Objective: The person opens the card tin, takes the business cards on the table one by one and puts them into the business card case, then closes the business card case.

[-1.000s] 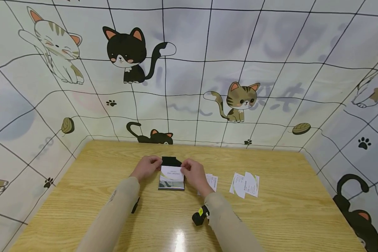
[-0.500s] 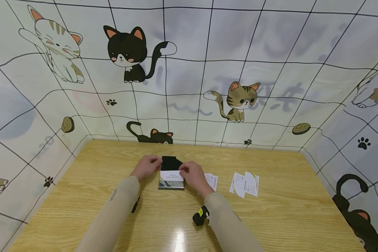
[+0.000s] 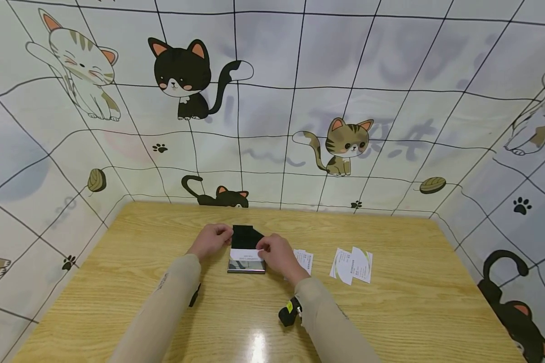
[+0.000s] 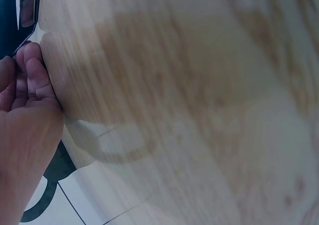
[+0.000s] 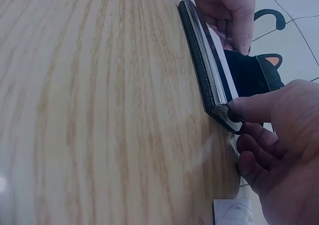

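A card case (image 3: 247,267) with a shiny metal front lies on the table, its black lid (image 3: 243,237) folded back away from the person. A white business card (image 3: 244,254) stands partly inside, its lower part hidden by the metal. At the lid's left edge my left hand (image 3: 210,241) pinches the case between thumb and fingers. My right hand (image 3: 278,256) has its thumb and fingers at the card's right end. In the right wrist view the right thumb (image 5: 256,108) lies against the end of the card and the case edge, with curled fingers below.
Some cards (image 3: 305,260) lie partly behind the right wrist. Farther right, more printed cards (image 3: 351,264) overlap on the wooden table (image 3: 404,302). A cat-patterned cloth wall (image 3: 272,111) rises behind the table's back edge.
The business card has moved down and toward the person, deeper into the case, so more of the black lid shows. My right hand followed it slightly down; my left hand stayed at the lid.
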Demonstrator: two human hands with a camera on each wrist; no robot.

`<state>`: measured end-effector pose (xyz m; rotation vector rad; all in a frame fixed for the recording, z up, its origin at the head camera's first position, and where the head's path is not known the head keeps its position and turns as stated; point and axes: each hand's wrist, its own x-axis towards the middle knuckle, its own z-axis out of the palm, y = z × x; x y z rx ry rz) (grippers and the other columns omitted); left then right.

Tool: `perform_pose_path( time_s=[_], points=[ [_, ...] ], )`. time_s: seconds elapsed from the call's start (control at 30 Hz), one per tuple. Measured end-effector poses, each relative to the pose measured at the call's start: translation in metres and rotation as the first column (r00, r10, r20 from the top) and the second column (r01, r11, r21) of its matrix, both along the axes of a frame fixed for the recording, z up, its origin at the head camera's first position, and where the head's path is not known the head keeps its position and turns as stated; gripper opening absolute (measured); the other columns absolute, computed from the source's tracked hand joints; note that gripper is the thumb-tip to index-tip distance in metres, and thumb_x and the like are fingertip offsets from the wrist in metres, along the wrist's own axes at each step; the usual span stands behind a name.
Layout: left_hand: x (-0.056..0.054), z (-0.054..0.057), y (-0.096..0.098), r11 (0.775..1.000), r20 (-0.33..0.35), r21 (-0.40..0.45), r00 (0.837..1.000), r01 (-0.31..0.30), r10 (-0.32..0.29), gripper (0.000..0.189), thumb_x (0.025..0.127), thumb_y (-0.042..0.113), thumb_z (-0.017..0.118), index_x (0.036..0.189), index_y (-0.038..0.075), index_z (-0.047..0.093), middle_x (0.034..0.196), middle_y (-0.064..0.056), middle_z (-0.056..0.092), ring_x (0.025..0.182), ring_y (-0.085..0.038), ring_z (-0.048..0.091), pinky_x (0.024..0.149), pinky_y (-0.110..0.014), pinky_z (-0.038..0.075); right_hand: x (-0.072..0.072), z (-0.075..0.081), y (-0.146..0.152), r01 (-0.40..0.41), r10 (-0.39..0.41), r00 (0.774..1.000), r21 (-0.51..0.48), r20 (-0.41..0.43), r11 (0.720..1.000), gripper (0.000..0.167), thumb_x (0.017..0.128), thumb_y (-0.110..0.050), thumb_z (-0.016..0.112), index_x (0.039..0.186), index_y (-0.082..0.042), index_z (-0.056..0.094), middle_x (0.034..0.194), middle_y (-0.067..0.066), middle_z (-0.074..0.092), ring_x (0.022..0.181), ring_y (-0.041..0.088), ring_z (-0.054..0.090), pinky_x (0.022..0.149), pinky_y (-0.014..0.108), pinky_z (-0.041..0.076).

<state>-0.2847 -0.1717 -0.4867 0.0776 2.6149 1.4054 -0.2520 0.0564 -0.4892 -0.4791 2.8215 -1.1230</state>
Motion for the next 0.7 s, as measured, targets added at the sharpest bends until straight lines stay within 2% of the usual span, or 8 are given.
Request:
perform_pose_path(
  time_s=[0.13,0.37,0.7],
  points=[
    [-0.0003,-0.0008,-0.0005,1.0,0.001,0.014,1.0,0.001,-0.001,0.022,0.108,0.013,0.056,0.095,0.004,0.072,0.082,-0.003,0.066,0.084,-0.017,0.059,0.087,-0.035,0.044,0.0005,-0.0009,0.0003,-0.014,0.014,1.0,0.015,0.006,1.0,0.005,0.095,-0.004,0.073,0.095,-0.009,0.075,0.09,0.002,0.058,0.081,0.016,0.052,0.075,0.031,0.047],
    [-0.0016,-0.002,-0.0013,1.0,0.009,0.019,1.0,0.006,-0.007,0.025,0.108,0.016,0.055,0.092,0.005,0.071,0.082,-0.003,0.066,0.084,-0.017,0.058,0.087,-0.036,0.043,0.0039,0.0015,0.0011,-0.047,0.048,0.998,0.027,-0.037,0.999,0.005,0.094,-0.004,0.072,0.093,-0.008,0.075,0.089,0.003,0.057,0.08,0.014,0.051,0.074,0.03,0.046],
    [-0.0023,-0.0035,-0.0015,1.0,-0.003,0.013,1.0,0.009,-0.009,0.023,0.107,0.014,0.057,0.091,0.004,0.071,0.081,-0.004,0.066,0.082,-0.018,0.058,0.086,-0.036,0.044,0.0055,0.0012,-0.0011,-0.026,0.027,1.0,0.019,-0.007,0.999,0.008,0.095,-0.005,0.072,0.09,-0.01,0.075,0.09,0.002,0.054,0.079,0.015,0.049,0.074,0.031,0.045]
  ],
)
